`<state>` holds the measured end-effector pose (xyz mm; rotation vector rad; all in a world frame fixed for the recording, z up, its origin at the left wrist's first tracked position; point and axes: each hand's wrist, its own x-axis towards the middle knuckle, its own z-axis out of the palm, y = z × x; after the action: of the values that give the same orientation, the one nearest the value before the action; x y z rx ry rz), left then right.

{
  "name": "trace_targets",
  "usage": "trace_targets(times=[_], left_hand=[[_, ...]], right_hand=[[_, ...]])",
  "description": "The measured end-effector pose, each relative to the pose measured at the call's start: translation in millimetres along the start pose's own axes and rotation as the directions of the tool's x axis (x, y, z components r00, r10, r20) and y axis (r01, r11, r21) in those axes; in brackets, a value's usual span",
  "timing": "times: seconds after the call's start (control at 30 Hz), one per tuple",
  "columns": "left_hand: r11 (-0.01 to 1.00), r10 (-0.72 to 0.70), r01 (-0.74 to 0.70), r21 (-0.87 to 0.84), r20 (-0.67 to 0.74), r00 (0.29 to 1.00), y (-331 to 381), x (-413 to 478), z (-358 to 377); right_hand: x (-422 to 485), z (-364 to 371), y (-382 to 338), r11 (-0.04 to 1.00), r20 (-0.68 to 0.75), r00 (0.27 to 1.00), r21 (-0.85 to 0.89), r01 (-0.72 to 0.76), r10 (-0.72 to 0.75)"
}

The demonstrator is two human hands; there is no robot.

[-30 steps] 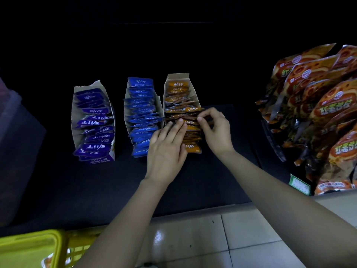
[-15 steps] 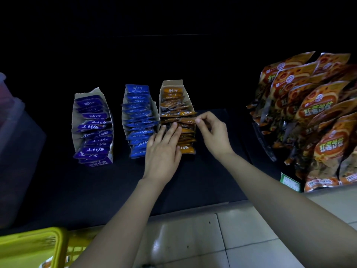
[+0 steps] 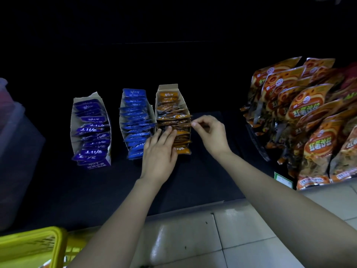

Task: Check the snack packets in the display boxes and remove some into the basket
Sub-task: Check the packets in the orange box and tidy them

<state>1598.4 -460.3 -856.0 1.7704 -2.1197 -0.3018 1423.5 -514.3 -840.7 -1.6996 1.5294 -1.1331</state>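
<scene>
- On the dark shelf (image 3: 193, 180), far right of the orange box (image 3: 167, 87), stand big orange bags (image 3: 313, 120).
- Well below and left of that box: a yellow basket (image 3: 29, 236).
- Just left of it, the blue box (image 3: 153, 113); farther left, the purple box (image 3: 73, 122).
- Left hand (image 3: 160, 153) lies flat, fingers straight, on the box's orange packets (image 3: 173, 115).
- Right hand (image 3: 210, 134), at its right wall, pinches one packet's edge.

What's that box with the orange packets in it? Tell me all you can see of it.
The orange box is a narrow, open-topped tan cardboard tray with a raised back flap, on the dark shelf beside the blue packets. Overlapping orange packets fill it, some askew. The left hand lays straight fingers on them; the right hand pinches one packet's right edge.
</scene>
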Motion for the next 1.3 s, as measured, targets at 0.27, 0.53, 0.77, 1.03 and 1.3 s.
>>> trace_targets(times=[0.27, 0.53, 0.77, 1.03, 1.3], left_hand=[[1.000, 0.019, -0.019, -0.003, -0.050, 0.999, -0.4, 1.0, 1.6], [0.999, 0.035, -0.035, 0.005, -0.070, 0.997, -2.3, 0.1, 3.4], [1.000, 0.020, -0.021, -0.018, -0.054, 0.998, 2.4, 0.0, 1.0], [0.991, 0.033, -0.073, -0.110, -0.330, 0.944, 30.2, 6.9, -12.6], [0.944, -0.025, -0.127, -0.306, -0.450, 0.892, 34.9, 7.3, -21.8]], right_hand=[[16.0, 23.4, -2.7, 0.997, -0.127, 0.992, -0.076, 0.003, -0.013], [12.4, 19.1, 7.5, 0.999, -0.129, 0.991, -0.012, -0.048, 0.047], [5.1, -6.4, -8.9, 0.980, -0.166, 0.985, 0.200, -0.014, 0.048], [3.8, -24.7, -35.6, 0.845, -0.026, 0.978, 0.509, -0.164, 0.206], [-5.4, -27.8, -41.0, 0.720, 0.234, 0.962, 0.642, -0.263, 0.143]])
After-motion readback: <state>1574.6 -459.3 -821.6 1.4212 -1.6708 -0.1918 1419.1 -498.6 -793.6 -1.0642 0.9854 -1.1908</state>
